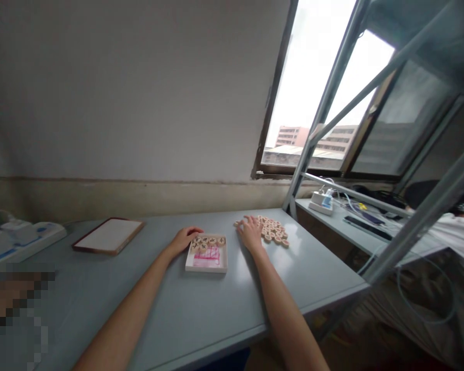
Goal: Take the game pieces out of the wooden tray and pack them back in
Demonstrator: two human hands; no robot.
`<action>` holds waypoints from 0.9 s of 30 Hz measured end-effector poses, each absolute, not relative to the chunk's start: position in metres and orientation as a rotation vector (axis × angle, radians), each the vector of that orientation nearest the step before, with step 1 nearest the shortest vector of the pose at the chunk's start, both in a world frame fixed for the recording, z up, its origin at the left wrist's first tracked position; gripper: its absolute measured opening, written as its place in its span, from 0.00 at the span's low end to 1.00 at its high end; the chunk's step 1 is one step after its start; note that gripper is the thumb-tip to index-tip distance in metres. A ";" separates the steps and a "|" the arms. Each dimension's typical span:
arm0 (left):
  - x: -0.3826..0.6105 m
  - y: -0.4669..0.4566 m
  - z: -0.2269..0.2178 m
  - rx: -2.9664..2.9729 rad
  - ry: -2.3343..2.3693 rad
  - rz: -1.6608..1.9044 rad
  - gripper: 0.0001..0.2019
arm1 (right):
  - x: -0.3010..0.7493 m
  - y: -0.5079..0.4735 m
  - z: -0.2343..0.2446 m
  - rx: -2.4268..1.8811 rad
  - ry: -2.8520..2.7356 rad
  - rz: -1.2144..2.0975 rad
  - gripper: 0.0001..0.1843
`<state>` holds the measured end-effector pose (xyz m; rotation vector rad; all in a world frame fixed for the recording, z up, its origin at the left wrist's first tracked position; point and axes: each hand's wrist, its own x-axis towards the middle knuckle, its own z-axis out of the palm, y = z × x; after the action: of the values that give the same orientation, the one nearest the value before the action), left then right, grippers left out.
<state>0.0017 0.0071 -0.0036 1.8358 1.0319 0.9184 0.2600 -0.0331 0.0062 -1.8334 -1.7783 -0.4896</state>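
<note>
A shallow white box (206,268) sits on the grey table, with several round wooden xiangqi pieces (208,240) along its far side and a sheet with pink lines (208,256) on its bottom. Curled round the box's far left corner is my left hand (185,239), steadying it, some fingertips hidden. To the right, a loose heap of xiangqi pieces (272,229) spreads over the table. My right hand (249,232) reaches onto the heap's left side, fingers apart and touching the pieces; I see nothing gripped in it.
A brown-rimmed white lid or board (109,235) lies at the left on the table (170,319). A white power strip (27,239) is farther left. Metal bed-frame posts (328,103) rise at the right, before a second desk with a power strip (321,202) and cables.
</note>
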 end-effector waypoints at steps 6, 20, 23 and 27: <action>0.002 0.007 -0.003 1.827 1.031 0.928 0.14 | 0.241 -0.038 0.016 -1.764 -1.926 -0.298 0.06; 0.002 0.007 -0.005 1.868 1.008 0.958 0.13 | 0.229 -0.061 0.048 -1.281 -2.077 0.251 0.11; 0.002 0.005 -0.002 1.890 1.029 0.947 0.13 | 0.215 -0.065 0.048 -1.236 -2.281 0.298 0.12; 0.002 0.007 -0.003 1.907 1.036 0.928 0.14 | 0.206 -0.067 0.043 -1.265 -2.407 0.243 0.12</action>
<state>0.0023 0.0070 -0.0030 1.9071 1.0356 0.9275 0.2058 -0.0667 0.0434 -1.2653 -2.4067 0.2431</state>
